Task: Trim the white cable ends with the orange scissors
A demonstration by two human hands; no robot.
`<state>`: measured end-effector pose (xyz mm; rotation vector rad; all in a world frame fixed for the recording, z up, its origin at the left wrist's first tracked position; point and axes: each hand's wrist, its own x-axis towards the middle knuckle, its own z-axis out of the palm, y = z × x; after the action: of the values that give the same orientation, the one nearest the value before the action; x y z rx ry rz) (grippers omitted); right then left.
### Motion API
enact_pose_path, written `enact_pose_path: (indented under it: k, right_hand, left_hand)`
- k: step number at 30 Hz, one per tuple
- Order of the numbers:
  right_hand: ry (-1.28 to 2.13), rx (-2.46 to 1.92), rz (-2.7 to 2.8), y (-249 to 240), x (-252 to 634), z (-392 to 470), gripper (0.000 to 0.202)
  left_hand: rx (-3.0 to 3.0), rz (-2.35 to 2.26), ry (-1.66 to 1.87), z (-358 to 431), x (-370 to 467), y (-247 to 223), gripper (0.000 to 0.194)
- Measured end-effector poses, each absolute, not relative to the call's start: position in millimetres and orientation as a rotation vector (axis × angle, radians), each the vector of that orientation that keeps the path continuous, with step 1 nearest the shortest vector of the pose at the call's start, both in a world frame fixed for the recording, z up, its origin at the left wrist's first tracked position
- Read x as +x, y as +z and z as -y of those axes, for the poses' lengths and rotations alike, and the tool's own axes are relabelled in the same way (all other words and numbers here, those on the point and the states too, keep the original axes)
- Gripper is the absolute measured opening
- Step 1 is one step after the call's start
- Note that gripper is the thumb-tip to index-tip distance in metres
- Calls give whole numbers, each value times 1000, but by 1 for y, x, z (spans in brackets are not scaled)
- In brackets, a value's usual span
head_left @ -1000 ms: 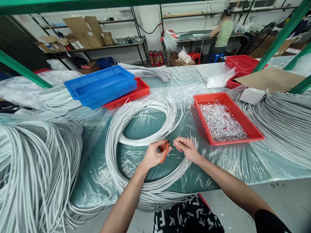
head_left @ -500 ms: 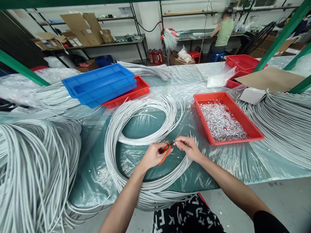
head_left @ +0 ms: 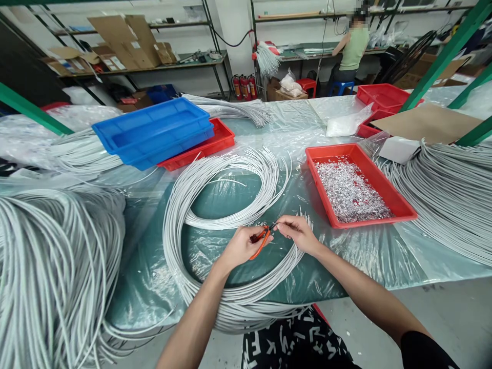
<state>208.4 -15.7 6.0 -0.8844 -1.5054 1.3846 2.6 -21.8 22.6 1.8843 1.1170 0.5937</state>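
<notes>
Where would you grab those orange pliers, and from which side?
I'd grip the pliers by the orange handles, coming from the person's left, as the left hand does. The handles slant down toward that side, while the slim dark tips point up and right to the right hand, so that end is best left free.

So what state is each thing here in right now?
Left hand: closed around the pliers
Pliers: tips at the right fingertips; open or shut, too small to tell
Right hand: fingertips pinched together
Middle cables: coiled
Left cables: heaped, drooping
Front red tray: partly filled with shiny bits
Blue trays: stacked, tilted
Plastic sheet: spread, wrinkled
</notes>
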Motion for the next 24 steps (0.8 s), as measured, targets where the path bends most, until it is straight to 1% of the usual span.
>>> enact_pose_path:
  k: [8,11,21,24]
  right_hand:
    - [1570,-842,1433,9,210,13,39]
    - [1573,-823,1435,10,211,13,38]
    - [1216,-894,1556,16,207,22,31]
    - [1006,-943,1613,16,205,26,26]
  left_hand:
    - [1884,-1128,558,20,0,21,33]
    - [1883,-1120,559,20,0,21,33]
    - [1797,-1064,569,20,0,18,38]
    - [1715,-1047,570,22,1,16,37]
